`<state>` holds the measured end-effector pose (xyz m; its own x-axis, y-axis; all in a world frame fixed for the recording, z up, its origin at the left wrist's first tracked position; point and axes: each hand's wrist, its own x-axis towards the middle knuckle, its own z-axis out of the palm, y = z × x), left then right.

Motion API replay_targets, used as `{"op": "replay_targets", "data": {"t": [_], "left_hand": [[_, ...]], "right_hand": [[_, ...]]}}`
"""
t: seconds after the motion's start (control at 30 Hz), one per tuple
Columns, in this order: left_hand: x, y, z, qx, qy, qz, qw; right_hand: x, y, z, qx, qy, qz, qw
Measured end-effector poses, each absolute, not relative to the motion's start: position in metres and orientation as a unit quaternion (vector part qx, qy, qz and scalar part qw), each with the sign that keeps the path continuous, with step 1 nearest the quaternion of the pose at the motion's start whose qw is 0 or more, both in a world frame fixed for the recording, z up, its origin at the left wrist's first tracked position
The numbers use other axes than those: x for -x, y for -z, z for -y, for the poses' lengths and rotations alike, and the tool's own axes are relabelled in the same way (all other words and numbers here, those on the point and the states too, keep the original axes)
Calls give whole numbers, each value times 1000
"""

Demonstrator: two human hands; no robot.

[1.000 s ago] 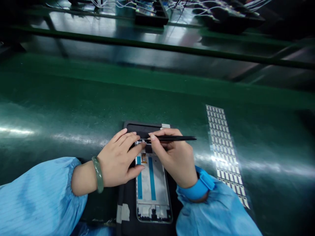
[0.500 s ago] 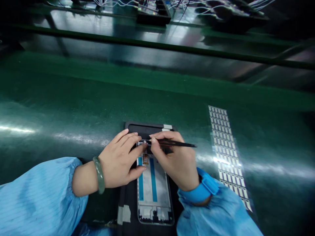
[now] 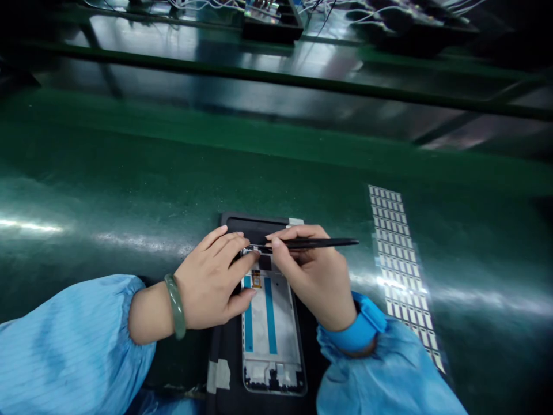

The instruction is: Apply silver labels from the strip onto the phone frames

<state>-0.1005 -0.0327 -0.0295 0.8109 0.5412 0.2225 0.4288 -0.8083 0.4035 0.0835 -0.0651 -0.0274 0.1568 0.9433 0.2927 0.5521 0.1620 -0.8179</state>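
Note:
An open phone frame [image 3: 283, 323] with two blue strips lies in a black fixture [image 3: 224, 340]. Resting on the frame's upper left edge, my left hand [image 3: 213, 279] has its fingers spread and presses with the fingertips near the top corner. My right hand [image 3: 313, 274] pinches black tweezers [image 3: 328, 242] between thumb and fingers, above the upper part of the frame. The tweezers' tips point left, close to my left fingertips; whether they grip anything is too small to tell. A small orange flex part [image 3: 257, 279] shows below my left index finger.
A sheet of small white labels [image 3: 400, 248] lies right of my right hand on the green table [image 3: 181, 167]. Across the back runs a dark rail [image 3: 276, 78], with a black box [image 3: 274, 29] and white cables behind it.
My right hand and the tweezers have shifted slightly right, and the tweezers lie more level. A dark square on the frame's upper part shows more. My left hand stays nearly in place.

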Motion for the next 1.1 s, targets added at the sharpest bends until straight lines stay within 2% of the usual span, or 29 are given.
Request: {"op": "replay_targets", "data": {"t": [0.1,0.3,0.77,1.1], "left_hand": [[100,29,33,-936,-166,-260,169],[100,29,33,-936,-167,-261,166],[100,30,33,-937,-160,-264,165],[102,32,32,-939,-167,-261,152]], "right_hand": [[-82,27,66,606,-181,635,443],[-83,28,65,596,-242,608,465],[-81,31,63,582,-207,655,434],[-84,34,63,609,-254,545,518]]}}
